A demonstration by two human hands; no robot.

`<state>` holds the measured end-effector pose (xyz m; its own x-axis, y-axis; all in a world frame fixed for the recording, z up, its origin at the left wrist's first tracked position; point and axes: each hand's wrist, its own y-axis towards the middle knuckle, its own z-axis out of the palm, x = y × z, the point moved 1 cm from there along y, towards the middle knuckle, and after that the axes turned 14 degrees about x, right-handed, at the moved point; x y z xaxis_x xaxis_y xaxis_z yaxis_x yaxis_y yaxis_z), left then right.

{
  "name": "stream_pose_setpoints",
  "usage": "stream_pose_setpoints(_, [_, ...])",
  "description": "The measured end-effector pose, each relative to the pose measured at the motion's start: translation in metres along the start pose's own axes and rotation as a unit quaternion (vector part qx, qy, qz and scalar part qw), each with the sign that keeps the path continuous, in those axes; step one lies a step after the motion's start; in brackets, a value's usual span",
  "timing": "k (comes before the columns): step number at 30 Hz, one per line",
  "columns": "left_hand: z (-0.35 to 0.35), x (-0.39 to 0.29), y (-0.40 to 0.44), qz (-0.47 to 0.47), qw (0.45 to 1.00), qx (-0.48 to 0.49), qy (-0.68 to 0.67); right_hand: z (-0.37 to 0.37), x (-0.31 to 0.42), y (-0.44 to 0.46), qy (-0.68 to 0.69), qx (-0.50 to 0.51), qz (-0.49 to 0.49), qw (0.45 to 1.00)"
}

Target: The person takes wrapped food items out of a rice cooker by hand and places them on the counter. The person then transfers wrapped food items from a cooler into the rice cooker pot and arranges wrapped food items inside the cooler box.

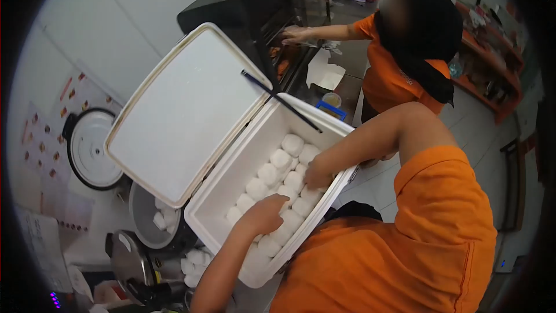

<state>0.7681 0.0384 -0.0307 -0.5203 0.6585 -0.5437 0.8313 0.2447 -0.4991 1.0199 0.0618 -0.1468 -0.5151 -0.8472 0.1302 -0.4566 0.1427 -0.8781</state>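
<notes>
Your left hand [267, 214] lay over white bundles [267, 174] in the head view, while your right hand [317, 173] reached down among them. Whether either grasped one, I couldn't tell. The bundles sat in rows inside the open cooler box [200, 215].

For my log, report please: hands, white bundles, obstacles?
Left hand over white bundles, right hand among them. Bundles inside open box. Black strap over far end, hands clear.

Bundles [267, 174] and cooler [255, 150] are white; the sleeve [440, 179], orange; the cabinet [223, 8], black.
</notes>
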Motion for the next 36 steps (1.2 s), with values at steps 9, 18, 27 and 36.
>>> stream_pose_setpoints(9, [0.018,0.013,0.067,-0.140,0.942,0.159,0.262,-0.067,0.012,-0.059,-0.114,0.143,0.159,0.970])
stream_pose_setpoints(18, [-0.030,0.001,0.056,-0.225,0.926,0.101,0.285,-0.061,-0.021,-0.081,-0.063,0.175,0.069,0.980])
stream_pose_setpoints(27, [-0.050,0.005,0.008,-0.106,0.781,-0.266,-0.555,-0.084,-0.033,-0.141,0.495,-0.254,-0.358,0.750])
stream_pose_setpoints(36, [0.035,0.025,0.050,-0.029,0.994,0.001,-0.104,-0.062,-0.011,-0.180,0.779,-0.232,-0.379,0.442])
